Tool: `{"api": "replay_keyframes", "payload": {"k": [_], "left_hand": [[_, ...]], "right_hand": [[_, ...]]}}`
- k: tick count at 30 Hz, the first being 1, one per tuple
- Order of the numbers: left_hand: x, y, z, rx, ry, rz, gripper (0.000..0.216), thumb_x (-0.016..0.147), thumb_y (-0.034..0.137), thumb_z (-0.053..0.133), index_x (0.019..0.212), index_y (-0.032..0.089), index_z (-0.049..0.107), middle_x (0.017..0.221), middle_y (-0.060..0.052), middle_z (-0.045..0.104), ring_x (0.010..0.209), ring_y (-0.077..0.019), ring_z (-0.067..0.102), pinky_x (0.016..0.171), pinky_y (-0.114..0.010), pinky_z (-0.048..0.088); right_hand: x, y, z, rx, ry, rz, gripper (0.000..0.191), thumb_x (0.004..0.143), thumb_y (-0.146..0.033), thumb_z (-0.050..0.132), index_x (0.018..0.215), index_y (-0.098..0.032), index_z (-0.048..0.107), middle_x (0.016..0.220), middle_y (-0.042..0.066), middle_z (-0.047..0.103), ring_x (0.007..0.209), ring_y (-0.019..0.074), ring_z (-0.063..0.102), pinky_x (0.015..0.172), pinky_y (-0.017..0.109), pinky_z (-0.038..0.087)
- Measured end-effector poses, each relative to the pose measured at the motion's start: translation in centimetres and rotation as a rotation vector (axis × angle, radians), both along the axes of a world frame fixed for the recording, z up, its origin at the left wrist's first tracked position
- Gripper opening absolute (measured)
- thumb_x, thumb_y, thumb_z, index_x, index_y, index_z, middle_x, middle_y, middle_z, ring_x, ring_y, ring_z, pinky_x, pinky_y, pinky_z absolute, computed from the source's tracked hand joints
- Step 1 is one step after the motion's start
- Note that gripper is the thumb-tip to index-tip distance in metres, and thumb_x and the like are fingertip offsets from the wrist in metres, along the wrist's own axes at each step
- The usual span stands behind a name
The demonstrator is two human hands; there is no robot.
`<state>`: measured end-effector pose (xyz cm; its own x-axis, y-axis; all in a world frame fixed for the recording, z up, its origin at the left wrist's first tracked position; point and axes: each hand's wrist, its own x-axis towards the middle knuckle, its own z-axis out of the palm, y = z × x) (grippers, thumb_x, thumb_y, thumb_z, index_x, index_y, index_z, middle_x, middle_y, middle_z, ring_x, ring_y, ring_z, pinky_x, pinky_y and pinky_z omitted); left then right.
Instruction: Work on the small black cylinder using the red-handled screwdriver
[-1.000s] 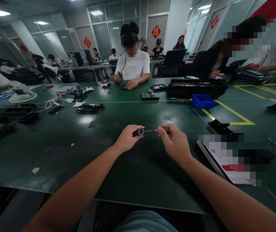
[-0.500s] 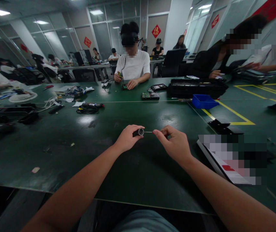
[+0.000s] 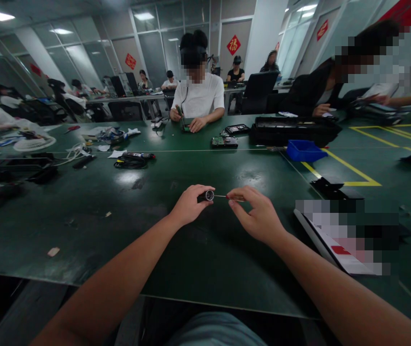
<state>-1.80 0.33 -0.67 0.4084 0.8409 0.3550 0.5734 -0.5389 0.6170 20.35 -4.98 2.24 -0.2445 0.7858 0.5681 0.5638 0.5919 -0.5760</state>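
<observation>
Between the thumb and fingers of my left hand (image 3: 192, 205) is a small black cylindrical part (image 3: 209, 195) with a round, silvery-rimmed end turned towards me. My right hand (image 3: 257, 211) holds a screwdriver (image 3: 221, 196), its thin metal shaft pointing left and its tip at the side of the black part. The handle, red near the shaft, lies mostly behind my right fingers. Whether the tip sits in a screw is too small to make out. Both hands are over the green table (image 3: 205, 259).
Ahead lie a hard drive (image 3: 224, 142), a black housing (image 3: 293, 129) and a blue bin (image 3: 305, 151). On the right is a white-edged item (image 3: 320, 240), partly blurred out. A coiled black cable (image 3: 131, 162) lies left. A co-worker in a white shirt (image 3: 203, 98) sits opposite.
The fingers of my right hand have straightened and shifted along the screwdriver handle, with the thumb lower. My left hand and the black part stay nearly in place.
</observation>
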Motion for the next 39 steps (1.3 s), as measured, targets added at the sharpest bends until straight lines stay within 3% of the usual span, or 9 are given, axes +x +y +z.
{"api": "replay_keyframes", "payload": {"k": [4, 6, 9, 11, 16, 22, 25, 34, 39], "left_hand": [[0.0, 0.0, 0.0, 0.002, -0.004, -0.012, 0.035, 0.088, 0.021, 0.071, 0.123, 0.024, 0.068, 0.120, -0.005, 0.070, 0.114, -0.0237, 0.061, 0.102, -0.043, 0.046], [0.0, 0.0, 0.1, -0.010, 0.001, -0.007, 0.034, 0.088, 0.020, 0.071, 0.121, 0.024, 0.069, 0.120, -0.005, 0.070, 0.114, -0.0237, 0.061, 0.103, -0.043, 0.045], [0.1, -0.1, 0.3, -0.024, 0.008, 0.006, 0.034, 0.087, 0.019, 0.072, 0.121, 0.025, 0.069, 0.120, -0.005, 0.070, 0.115, -0.0239, 0.062, 0.104, -0.044, 0.045], [0.1, -0.2, 0.4, -0.025, 0.014, -0.001, 0.034, 0.088, 0.020, 0.071, 0.122, 0.025, 0.069, 0.121, -0.006, 0.070, 0.115, -0.0241, 0.062, 0.105, -0.044, 0.045], [0.2, -0.3, 0.5, -0.024, 0.016, -0.010, 0.034, 0.088, 0.021, 0.071, 0.122, 0.025, 0.069, 0.121, -0.006, 0.070, 0.115, -0.0248, 0.062, 0.105, -0.045, 0.045], [0.2, -0.3, 0.6, -0.029, 0.010, -0.009, 0.034, 0.088, 0.020, 0.072, 0.121, 0.024, 0.069, 0.121, -0.006, 0.070, 0.114, -0.0241, 0.062, 0.105, -0.044, 0.045], [0.3, -0.4, 0.5, -0.018, 0.000, -0.027, 0.035, 0.087, 0.020, 0.072, 0.122, 0.023, 0.069, 0.121, -0.006, 0.071, 0.114, -0.0236, 0.062, 0.104, -0.043, 0.045], [0.3, -0.3, 0.7, 0.099, -0.016, -0.070, 0.035, 0.090, 0.018, 0.069, 0.125, 0.024, 0.067, 0.124, -0.005, 0.070, 0.117, -0.0216, 0.061, 0.105, -0.042, 0.044], [0.4, -0.1, 0.4, 0.078, 0.054, -0.051, 0.036, 0.088, 0.018, 0.072, 0.124, 0.025, 0.067, 0.121, -0.004, 0.071, 0.113, -0.0229, 0.062, 0.103, -0.044, 0.044]], "right_hand": [[0.1, 0.0, -0.1, -0.099, 0.023, 0.005, 0.032, 0.095, -0.035, 0.059, 0.124, -0.022, 0.063, 0.109, 0.008, 0.074, 0.094, 0.0234, 0.072, 0.085, 0.039, 0.056], [0.1, 0.1, 0.0, -0.157, 0.028, -0.024, 0.035, 0.097, -0.040, 0.055, 0.127, -0.022, 0.062, 0.095, 0.005, 0.077, 0.082, 0.0215, 0.073, 0.075, 0.035, 0.055], [0.1, 0.2, 0.1, -0.183, 0.006, -0.092, 0.032, 0.100, -0.042, 0.047, 0.112, -0.022, 0.069, 0.067, 0.000, 0.069, 0.061, 0.0182, 0.067, 0.061, 0.030, 0.049], [0.0, 0.3, 0.2, -0.175, -0.004, -0.116, 0.031, 0.100, -0.040, 0.047, 0.107, -0.021, 0.070, 0.062, -0.001, 0.066, 0.055, 0.0171, 0.064, 0.058, 0.029, 0.047], [0.0, 0.1, 0.2, -0.110, 0.021, -0.079, 0.031, 0.097, -0.033, 0.051, 0.124, -0.021, 0.060, 0.085, 0.004, 0.074, 0.076, 0.0212, 0.071, 0.072, 0.034, 0.053], [0.1, -0.1, 0.1, -0.088, -0.008, -0.011, 0.024, 0.101, -0.033, 0.046, 0.108, -0.023, 0.065, 0.095, 0.007, 0.074, 0.086, 0.0222, 0.070, 0.078, 0.037, 0.053], [0.0, 0.1, -0.5, -0.154, 0.167, -0.056, 0.024, 0.098, -0.036, 0.052, 0.115, -0.022, 0.061, 0.093, 0.006, 0.073, 0.084, 0.0223, 0.071, 0.078, 0.039, 0.055], [-0.6, 1.7, -1.9, -0.470, 0.935, -0.055, 0.030, 0.088, -0.051, 0.065, 0.091, -0.021, 0.066, 0.082, 0.003, 0.069, 0.072, 0.0177, 0.066, 0.077, 0.039, 0.060], [-0.6, 1.9, -2.0, -0.541, 1.047, -0.099, 0.033, 0.082, -0.054, 0.072, 0.082, -0.022, 0.064, 0.074, 0.001, 0.066, 0.066, 0.0162, 0.062, 0.070, 0.035, 0.059]]}}
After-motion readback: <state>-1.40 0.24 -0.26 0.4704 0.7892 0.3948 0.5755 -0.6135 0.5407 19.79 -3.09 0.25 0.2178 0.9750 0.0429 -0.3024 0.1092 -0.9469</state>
